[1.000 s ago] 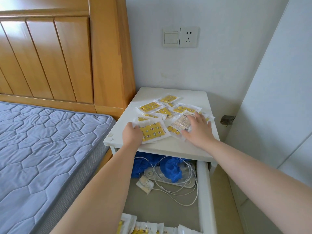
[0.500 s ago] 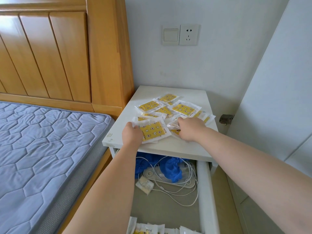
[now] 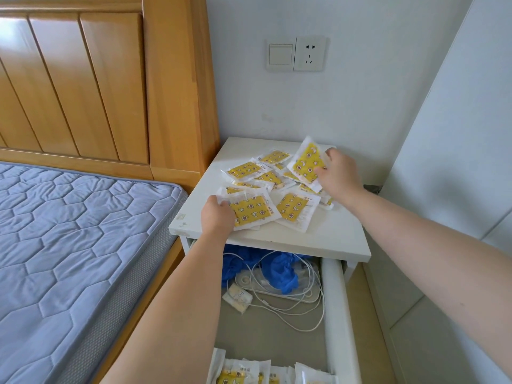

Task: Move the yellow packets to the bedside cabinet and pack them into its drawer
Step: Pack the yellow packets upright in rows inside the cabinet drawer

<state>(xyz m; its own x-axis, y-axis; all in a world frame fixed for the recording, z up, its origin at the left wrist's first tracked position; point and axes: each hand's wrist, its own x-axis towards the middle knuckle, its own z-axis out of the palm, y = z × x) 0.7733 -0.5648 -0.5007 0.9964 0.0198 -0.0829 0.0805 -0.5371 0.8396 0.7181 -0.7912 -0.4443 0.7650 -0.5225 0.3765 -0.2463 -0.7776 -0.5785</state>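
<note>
A wooden headboard [image 3: 83, 79] and a bare blue-grey quilted mattress [image 3: 69, 245] filled the left of the scene, with a white bedside cabinet [image 3: 318, 239] standing just beside the bed against the wall. Its drawer [image 3: 333, 300] was pulled out towards the camera.

The person's left grip [image 3: 217, 217] lay at the near left of the cabinet's worktop, fingers curled round the left edge of a yellow packet [image 3: 253, 210] that lay flat on the surface, with the corners of other packets showing beneath it. More yellow packets [image 3: 243, 171] were scattered across the middle of the worktop, overlapping one another, each a yellow patterned square sealed in a clear wrapper.

Further right and towards the wall, the right grip [image 3: 339, 174] pinched a raised packet [image 3: 306, 163] by its right side, holding it tilted up above the loose pile.

Below the worktop, the back of the open drawer held a crumpled blue cloth [image 3: 279, 270], a tangle of white cable [image 3: 304, 309] and a small pale pouch [image 3: 238, 297]. At the drawer's near end, at the bottom edge of the view, a row of stored packets [image 3: 243, 372] stood side by side.

On the wall above the cabinet were a light switch [image 3: 280, 54] and, touching it on the right, a socket [image 3: 309, 54]. A plain white panel [image 3: 457, 134] rose at the far right.
</note>
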